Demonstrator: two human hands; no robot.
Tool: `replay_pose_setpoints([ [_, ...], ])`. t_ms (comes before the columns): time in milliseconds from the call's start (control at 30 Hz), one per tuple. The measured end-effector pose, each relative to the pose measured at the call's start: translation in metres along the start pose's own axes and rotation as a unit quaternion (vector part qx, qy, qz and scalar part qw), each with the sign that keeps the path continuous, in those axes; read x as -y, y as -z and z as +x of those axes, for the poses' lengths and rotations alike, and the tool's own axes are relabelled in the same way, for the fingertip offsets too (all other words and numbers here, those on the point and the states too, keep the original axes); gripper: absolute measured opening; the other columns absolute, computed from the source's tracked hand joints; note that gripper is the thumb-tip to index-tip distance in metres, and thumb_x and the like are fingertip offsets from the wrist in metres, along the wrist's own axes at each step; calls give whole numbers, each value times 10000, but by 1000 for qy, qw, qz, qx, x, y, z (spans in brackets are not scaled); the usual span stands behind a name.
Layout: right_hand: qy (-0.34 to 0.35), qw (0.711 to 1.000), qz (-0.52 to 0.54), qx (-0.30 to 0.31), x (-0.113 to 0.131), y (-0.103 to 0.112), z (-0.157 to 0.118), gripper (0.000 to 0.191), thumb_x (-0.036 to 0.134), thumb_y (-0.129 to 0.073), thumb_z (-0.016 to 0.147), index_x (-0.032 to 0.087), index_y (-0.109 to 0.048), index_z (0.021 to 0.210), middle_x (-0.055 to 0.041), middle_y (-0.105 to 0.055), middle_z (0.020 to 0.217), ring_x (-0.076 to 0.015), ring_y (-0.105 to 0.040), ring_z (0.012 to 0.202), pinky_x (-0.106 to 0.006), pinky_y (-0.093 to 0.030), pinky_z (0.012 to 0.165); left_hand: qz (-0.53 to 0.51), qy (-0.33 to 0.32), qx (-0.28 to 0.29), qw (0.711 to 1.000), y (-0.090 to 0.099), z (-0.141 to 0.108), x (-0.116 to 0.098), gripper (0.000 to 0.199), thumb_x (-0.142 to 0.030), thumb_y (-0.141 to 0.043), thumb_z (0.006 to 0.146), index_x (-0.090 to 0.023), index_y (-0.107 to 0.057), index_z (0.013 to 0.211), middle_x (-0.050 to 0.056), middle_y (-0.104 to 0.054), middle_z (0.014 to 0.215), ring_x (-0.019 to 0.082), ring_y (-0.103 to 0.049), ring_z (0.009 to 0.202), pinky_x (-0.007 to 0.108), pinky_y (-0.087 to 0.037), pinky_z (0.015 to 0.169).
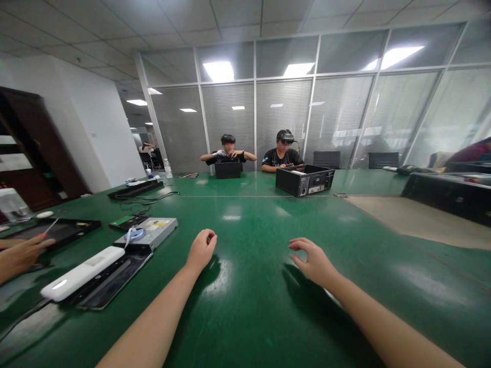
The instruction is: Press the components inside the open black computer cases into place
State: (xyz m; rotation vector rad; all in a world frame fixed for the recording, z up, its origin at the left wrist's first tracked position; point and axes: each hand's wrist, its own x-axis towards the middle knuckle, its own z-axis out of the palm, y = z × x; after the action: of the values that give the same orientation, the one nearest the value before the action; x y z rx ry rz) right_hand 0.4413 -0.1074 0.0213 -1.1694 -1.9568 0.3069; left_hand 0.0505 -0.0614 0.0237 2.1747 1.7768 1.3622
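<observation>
Above the green table [245,286], my left hand [202,249] has its fingers curled, and whether anything is inside them is hidden. To its left lies a silver drive-like box [163,230] with a blue and white roll [135,234] on top. My right hand [311,259] is raised over the table with thumb and fingers apart, and nothing is between them. The two hands are apart from each other, and neither touches the box. A white power strip [82,273] lies further left on a dark flat panel [115,281].
Across the table sit two people [228,153] wearing head devices; an open black computer case [305,180] stands there. Another person's hand [23,255] holds a tool at the left. Black cases [448,197] and a beige sheet [406,217] lie at the right.
</observation>
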Motion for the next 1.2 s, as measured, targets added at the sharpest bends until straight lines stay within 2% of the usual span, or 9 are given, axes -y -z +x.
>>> replay_pose_setpoints([
  [267, -45, 999, 2, -24, 10, 2, -10, 199, 244, -560, 824, 197, -666, 985, -100, -646, 1143, -211, -650, 966, -393, -511, 927, -30, 3, 35, 999, 7, -3, -16, 187, -368, -476, 896, -218, -586, 868, 16, -605, 812, 179, -566, 728, 314, -457, 720],
  [400, -60, 998, -14, -27, 1, 6, -18, 227, 304, -540, 855, 194, -662, 1013, -110, -645, 1159, -233, -655, 994, -411, -503, 944, -52, 21, 33, 998, 8, -7, -22, 165, -349, -495, 892, -212, -587, 894, 17, -604, 823, 171, -568, 736, 304, -458, 720],
  [533, -85, 996, -6, -37, -6, 13, -15, 286, 384, -542, 879, 212, -654, 1078, -105, -641, 1190, -236, -661, 978, -397, -526, 886, -70, 32, 35, 996, 4, -6, -21, 170, -341, -496, 890, -207, -600, 887, 19, -606, 815, 168, -566, 726, 294, -455, 697],
  [733, -56, 998, 14, -16, 18, 22, -13, 254, 353, -558, 879, 220, -658, 1071, -87, -633, 1201, -216, -653, 992, -386, -508, 935, -102, 8, 70, 992, -5, -5, -24, 169, -347, -498, 900, -207, -594, 893, 16, -598, 823, 165, -563, 742, 297, -455, 712],
  [933, -34, 999, 27, -3, 32, 16, -15, 261, 320, -579, 858, 218, -670, 1079, -96, -646, 1191, -230, -649, 1010, -412, -506, 959, -114, -24, 96, 989, -3, -11, -34, 155, -335, -487, 903, -218, -589, 903, 21, -598, 830, 168, -559, 727, 307, -461, 699],
  [1200, -84, 996, 23, -7, 14, 5, -14, 317, 375, -584, 838, 217, -683, 1094, -87, -701, 1044, -244, -666, 934, -423, -530, 884, -122, -16, 73, 990, 2, -7, -20, 178, -361, -480, 903, -231, -593, 859, 23, -605, 799, 187, -578, 732, 325, -470, 694],
])
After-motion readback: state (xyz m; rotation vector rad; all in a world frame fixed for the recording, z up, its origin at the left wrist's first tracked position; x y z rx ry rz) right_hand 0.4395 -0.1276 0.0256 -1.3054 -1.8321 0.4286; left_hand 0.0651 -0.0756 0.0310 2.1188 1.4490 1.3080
